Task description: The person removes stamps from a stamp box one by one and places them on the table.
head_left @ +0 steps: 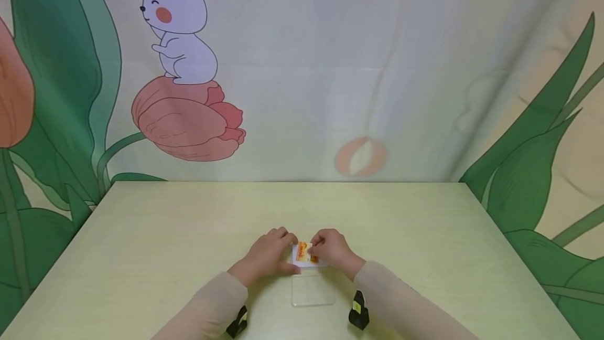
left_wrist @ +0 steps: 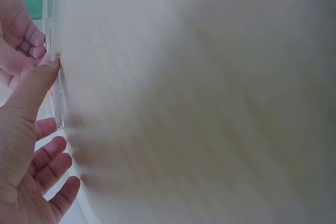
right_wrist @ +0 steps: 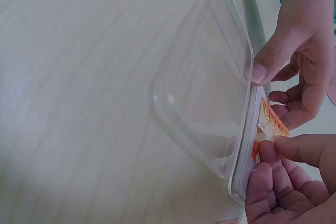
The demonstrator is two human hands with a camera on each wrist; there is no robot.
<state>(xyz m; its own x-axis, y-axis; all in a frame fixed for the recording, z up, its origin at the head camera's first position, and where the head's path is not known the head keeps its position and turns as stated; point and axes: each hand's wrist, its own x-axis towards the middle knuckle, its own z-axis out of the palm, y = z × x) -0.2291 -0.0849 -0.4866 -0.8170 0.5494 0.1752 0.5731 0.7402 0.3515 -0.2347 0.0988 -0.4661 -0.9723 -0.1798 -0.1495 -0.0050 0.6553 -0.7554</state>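
The right grip (head_left: 332,248) is narrow: thumb and forefinger pinch the orange card (head_left: 303,252). The card lies on the white pad (head_left: 295,263), and from the card this grip stands at 3 o'clock, touching it. Its fingers cover a part of the card, so I cannot tell if the card is fully flat or a little lifted.

The left grip (head_left: 268,253) is at 9 o'clock of the card. It is wider and holds the left end of the pad, the thumb at the near corner and the other fingers loosely bent on the far side.

At 6 o'clock of the card, the clear lid (head_left: 313,291) lies on the surface (head_left: 165,235), just beside the pad. Both arms wear beige sleeves (head_left: 401,298), with a black device (head_left: 359,319) under the right wrist. Behind, toward 11 o'clock, a curtain (head_left: 292,67) shows a rabbit (head_left: 186,12) sitting on a pink tulip (head_left: 184,119).
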